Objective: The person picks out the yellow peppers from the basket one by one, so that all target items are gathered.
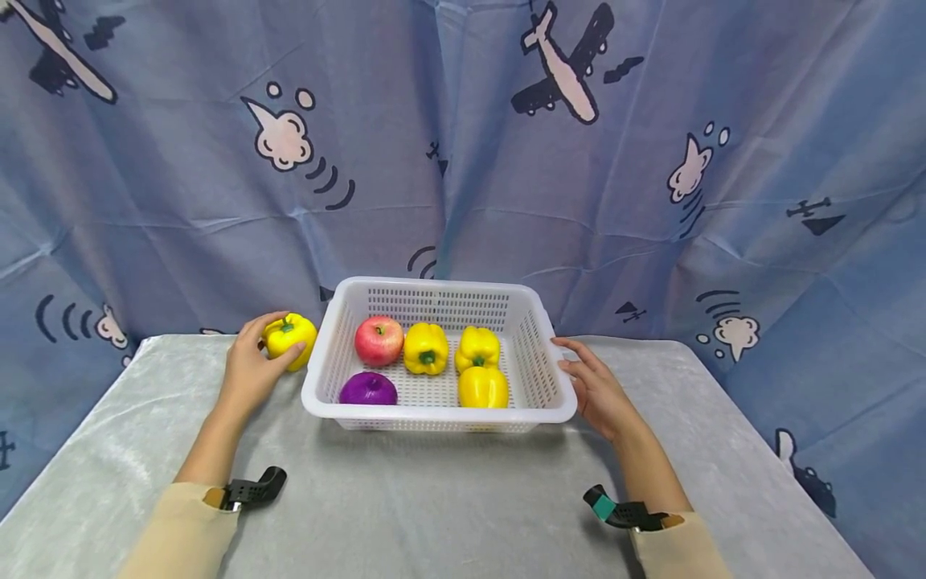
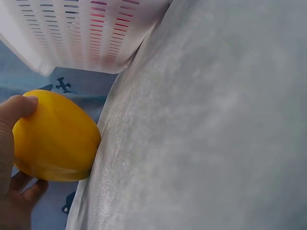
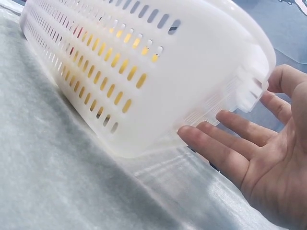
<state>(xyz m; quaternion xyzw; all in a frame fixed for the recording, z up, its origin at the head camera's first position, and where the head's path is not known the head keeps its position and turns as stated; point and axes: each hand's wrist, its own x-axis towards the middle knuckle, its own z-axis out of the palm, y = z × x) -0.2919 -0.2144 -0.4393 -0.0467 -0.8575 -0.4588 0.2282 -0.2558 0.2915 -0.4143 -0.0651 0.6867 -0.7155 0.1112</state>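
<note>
My left hand [image 1: 248,363] holds a yellow bell pepper [image 1: 298,336] just left of the white plastic basket [image 1: 441,413]. In the left wrist view the thumb lies on top of the pepper [image 2: 60,139], with fingertips showing below it. My right hand [image 1: 602,396] is at the basket's right side, fingers extended. Seen from the right wrist, the fingertips [image 3: 189,134] rest against the basket's end wall, and the thumb side is up near the rim. Inside the basket are a red apple [image 1: 379,341], a purple onion [image 1: 369,389] and three yellow bell peppers [image 1: 425,349].
A grey cloth covers the table [image 1: 434,498], and the basket stands toward its far edge. Behind hangs a blue curtain [image 1: 405,145] printed with airplanes and clouds. Black straps [image 1: 253,489] circle both wrists by the beige sleeves.
</note>
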